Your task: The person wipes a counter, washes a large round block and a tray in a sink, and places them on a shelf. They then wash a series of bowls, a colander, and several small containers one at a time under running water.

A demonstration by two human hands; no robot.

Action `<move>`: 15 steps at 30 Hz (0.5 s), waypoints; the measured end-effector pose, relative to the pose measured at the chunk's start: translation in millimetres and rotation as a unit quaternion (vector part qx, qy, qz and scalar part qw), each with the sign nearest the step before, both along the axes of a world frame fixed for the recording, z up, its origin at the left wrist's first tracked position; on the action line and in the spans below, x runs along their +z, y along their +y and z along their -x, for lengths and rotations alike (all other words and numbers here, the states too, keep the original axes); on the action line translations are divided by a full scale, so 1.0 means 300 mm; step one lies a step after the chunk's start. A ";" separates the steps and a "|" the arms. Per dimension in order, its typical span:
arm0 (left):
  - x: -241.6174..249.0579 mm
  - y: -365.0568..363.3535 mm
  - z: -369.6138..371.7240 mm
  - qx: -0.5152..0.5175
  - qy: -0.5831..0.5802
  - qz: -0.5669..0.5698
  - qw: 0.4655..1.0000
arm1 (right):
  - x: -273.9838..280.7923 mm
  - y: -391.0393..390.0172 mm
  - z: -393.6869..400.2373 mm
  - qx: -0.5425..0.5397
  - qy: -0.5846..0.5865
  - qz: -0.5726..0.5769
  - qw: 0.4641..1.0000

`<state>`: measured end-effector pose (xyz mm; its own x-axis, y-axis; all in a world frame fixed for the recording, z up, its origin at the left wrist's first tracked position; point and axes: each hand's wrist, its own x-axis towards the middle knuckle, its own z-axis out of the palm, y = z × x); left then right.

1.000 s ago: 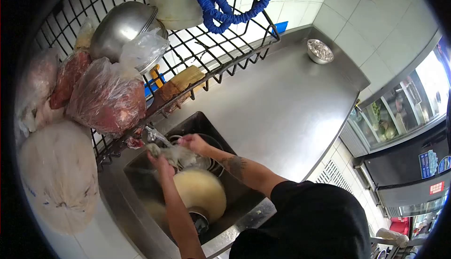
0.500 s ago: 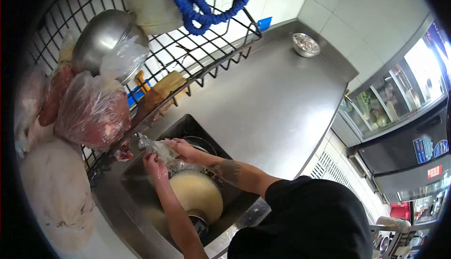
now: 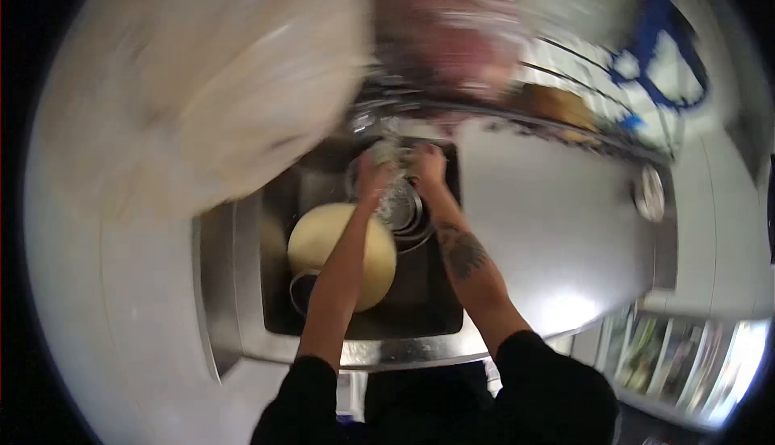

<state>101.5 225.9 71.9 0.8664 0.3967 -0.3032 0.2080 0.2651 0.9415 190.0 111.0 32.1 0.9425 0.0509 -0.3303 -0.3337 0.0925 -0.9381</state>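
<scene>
My left hand (image 3: 375,176) and my right hand (image 3: 428,164) are over the back of a dark sink (image 3: 416,308), close together. Fingers of both are closed around a crumpled clear plastic bag (image 3: 394,153) with something pale inside; motion blur hides its contents. Clear plastic trails down between my hands. Below them in the sink sit round metal vessels (image 3: 408,223). A large pale yellow round object (image 3: 323,231) lies under my left forearm, beside a dark cup-like thing (image 3: 303,290).
A steel counter (image 3: 557,227) extends right of the sink, with a small metal bowl (image 3: 648,193) at its far end. Overhead, a wire rack (image 3: 581,78) holds wrapped red meat (image 3: 476,50). A large pale wrapped bundle (image 3: 218,82) looms close at upper left.
My view has swung left and down, so the sink now lies centrally and the pale bundle looms larger. Both hands stay on the plastic bag at the back of the sink.
</scene>
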 end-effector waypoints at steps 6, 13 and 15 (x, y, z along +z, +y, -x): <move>-0.039 -0.082 -0.012 0.027 -0.212 -0.083 0.973 | 0.094 0.023 -0.037 0.151 0.146 -0.087 0.974; 0.063 -0.089 -0.021 0.047 -0.221 -0.054 0.973 | 0.271 0.064 0.102 0.046 0.151 -0.244 0.957; 0.045 -0.082 -0.049 0.098 -0.258 -0.139 0.951 | 0.260 0.089 0.124 0.069 0.093 -0.219 0.969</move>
<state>116.3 201.1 85.5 0.7729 0.5683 0.2821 -0.3275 -0.0234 0.9446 153.0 137.6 110.1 0.8431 0.3460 -0.4117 -0.5305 0.4099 -0.7420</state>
